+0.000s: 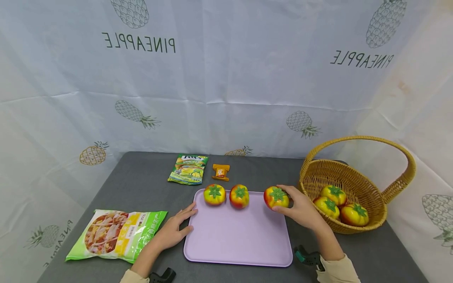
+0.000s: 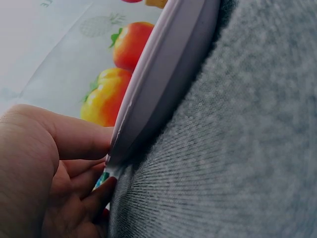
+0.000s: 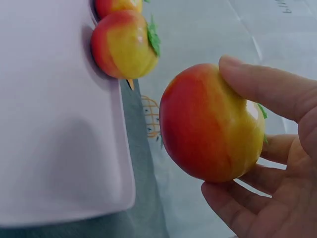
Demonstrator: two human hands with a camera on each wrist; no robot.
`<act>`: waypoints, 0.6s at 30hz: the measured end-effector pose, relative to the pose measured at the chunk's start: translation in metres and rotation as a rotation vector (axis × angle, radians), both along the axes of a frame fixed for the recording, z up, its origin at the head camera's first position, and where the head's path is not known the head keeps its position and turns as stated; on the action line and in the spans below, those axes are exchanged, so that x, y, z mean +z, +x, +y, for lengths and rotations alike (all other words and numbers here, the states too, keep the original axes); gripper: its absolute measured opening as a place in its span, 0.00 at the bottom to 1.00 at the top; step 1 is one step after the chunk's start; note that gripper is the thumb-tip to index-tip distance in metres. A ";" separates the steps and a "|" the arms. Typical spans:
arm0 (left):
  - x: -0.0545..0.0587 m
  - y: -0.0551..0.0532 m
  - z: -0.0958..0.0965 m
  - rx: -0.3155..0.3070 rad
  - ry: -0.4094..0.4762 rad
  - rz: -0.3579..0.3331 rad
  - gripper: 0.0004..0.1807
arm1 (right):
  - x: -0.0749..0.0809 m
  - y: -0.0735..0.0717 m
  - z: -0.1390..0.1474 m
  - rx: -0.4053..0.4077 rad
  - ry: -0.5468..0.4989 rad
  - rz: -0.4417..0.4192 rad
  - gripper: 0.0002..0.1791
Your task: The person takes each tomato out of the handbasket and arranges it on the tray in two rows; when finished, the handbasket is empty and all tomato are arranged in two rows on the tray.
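Observation:
My right hand (image 1: 301, 207) grips a red-and-yellow tomato (image 3: 213, 124) with a green leafy top, thumb on one side and fingers on the other. In the head view this tomato overlaps the back right corner of the lilac tray (image 1: 238, 236). Two more tomatoes, one yellower (image 1: 214, 194) and one redder (image 1: 239, 196), sit along the tray's back edge, left of the held one. With its fingers extended, my left hand (image 1: 171, 232) touches the tray's left rim. Its thumb (image 2: 81, 136) lies against that rim in the left wrist view, other fingers partly hidden.
A wicker basket (image 1: 375, 204) with a tall handle stands right of the tray, holding several tomatoes. Left of the tray lies a large green food bag (image 1: 116, 236). Behind it are a green candy packet (image 1: 188, 169) and a small orange wrapped snack (image 1: 221, 172).

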State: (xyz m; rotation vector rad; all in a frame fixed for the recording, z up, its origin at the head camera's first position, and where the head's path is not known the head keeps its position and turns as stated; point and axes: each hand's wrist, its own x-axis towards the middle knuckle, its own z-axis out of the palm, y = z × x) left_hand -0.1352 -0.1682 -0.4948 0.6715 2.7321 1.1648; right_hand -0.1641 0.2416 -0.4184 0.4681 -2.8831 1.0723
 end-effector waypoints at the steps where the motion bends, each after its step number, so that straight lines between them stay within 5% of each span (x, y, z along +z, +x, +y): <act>1: 0.000 0.000 0.000 0.001 0.001 0.000 0.26 | -0.002 -0.001 -0.002 -0.003 0.001 0.001 0.39; 18: -0.002 0.000 0.000 -0.002 0.012 0.006 0.26 | -0.034 -0.016 -0.022 -0.087 -0.028 -0.055 0.41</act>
